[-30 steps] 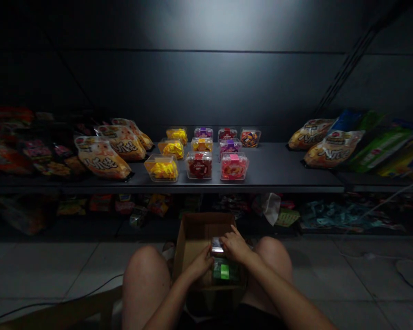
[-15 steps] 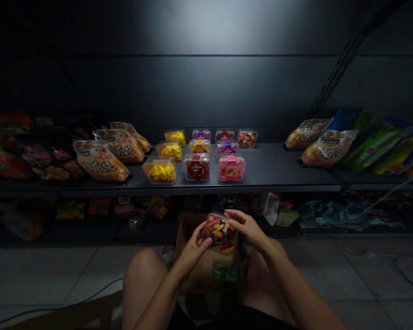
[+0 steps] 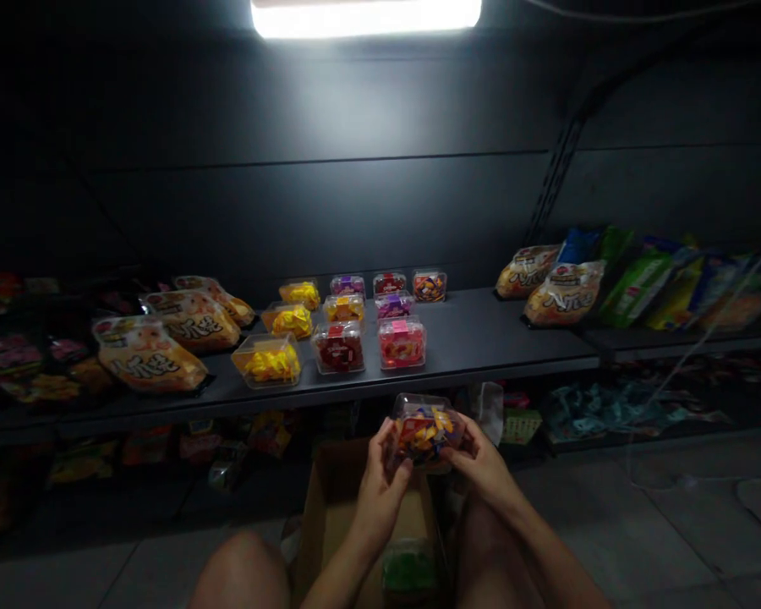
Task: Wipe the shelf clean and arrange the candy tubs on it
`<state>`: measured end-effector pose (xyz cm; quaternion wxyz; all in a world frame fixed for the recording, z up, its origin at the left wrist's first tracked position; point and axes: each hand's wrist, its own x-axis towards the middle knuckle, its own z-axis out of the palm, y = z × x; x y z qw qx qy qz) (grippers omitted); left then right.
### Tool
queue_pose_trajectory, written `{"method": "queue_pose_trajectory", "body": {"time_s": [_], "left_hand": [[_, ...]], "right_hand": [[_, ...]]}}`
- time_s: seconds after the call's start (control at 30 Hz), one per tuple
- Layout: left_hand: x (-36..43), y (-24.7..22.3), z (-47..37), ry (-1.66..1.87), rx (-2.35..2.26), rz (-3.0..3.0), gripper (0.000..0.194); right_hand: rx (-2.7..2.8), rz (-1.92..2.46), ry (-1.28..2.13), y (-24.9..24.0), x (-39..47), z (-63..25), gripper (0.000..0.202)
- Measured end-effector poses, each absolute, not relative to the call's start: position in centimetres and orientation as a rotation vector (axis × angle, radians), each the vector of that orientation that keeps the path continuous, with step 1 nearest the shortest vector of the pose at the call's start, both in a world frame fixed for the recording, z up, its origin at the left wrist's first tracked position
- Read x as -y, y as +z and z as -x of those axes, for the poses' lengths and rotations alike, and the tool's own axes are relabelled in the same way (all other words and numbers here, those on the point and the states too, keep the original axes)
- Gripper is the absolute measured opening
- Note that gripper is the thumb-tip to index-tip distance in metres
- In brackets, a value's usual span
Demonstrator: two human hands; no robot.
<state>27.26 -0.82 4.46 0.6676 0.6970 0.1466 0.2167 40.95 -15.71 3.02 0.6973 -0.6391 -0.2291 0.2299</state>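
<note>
Between my two hands is a clear plastic box of candy (image 3: 426,430) with orange, blue and red wrappers inside. My left hand (image 3: 380,482) grips its left side, thumb at the lower front. On the right side, my right hand (image 3: 482,465) holds it with fingers round the edge. The box is held above an open cardboard box (image 3: 320,499) between my knees, just in front of the shelf edge. A green-filled clear container (image 3: 407,568) lies in the cardboard box. Rows of similar clear boxes stand on the shelf, a pink one (image 3: 402,343) and a dark red one (image 3: 339,348) in front.
Yellow-filled boxes (image 3: 267,362) stand at the left of the rows on the dark shelf (image 3: 475,347). Snack bags (image 3: 152,355) lean farther left, more bags (image 3: 564,293) to the right. Packets (image 3: 627,413) fill a lower shelf. A thin cord (image 3: 691,347) hangs at the right.
The candy box has been raised toward the shelf and turned in my hands; its red label no longer faces up. My right hand has moved to its right side. The view has tilted up.
</note>
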Motion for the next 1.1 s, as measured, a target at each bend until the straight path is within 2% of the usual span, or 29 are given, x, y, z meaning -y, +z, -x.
{"method": "queue_pose_trajectory", "body": {"time_s": [0.13,0.27,0.4,0.57,0.77,1.1], "left_hand": [[1.3,6.5,-31.0,0.532,-0.231,-1.909,0.053],[1.9,8.6,-35.9,0.546,-0.114,-1.963,0.060],[2.8,9.3,-40.8,0.500,-0.064,-1.864,0.071],[2.6,9.1,-45.1,0.527,-0.065,-1.871,0.074],[1.3,8.7,-47.2,0.521,-0.161,-1.896,0.078],[0.5,8.3,-47.0,0.421,-0.134,-2.000,0.072]], "right_hand": [[0.514,1.434,0.385,5.7,17.6,-45.2,0.068],[0.539,1.462,0.263,7.4,18.9,-50.1,0.063],[0.541,1.477,0.155,7.8,18.7,-54.8,0.059],[0.524,1.490,0.071,7.2,16.1,-60.0,0.057],[0.546,1.498,-0.017,6.6,11.3,-64.8,0.054],[0.598,1.569,-0.096,5.8,5.0,-68.8,0.054]]}}
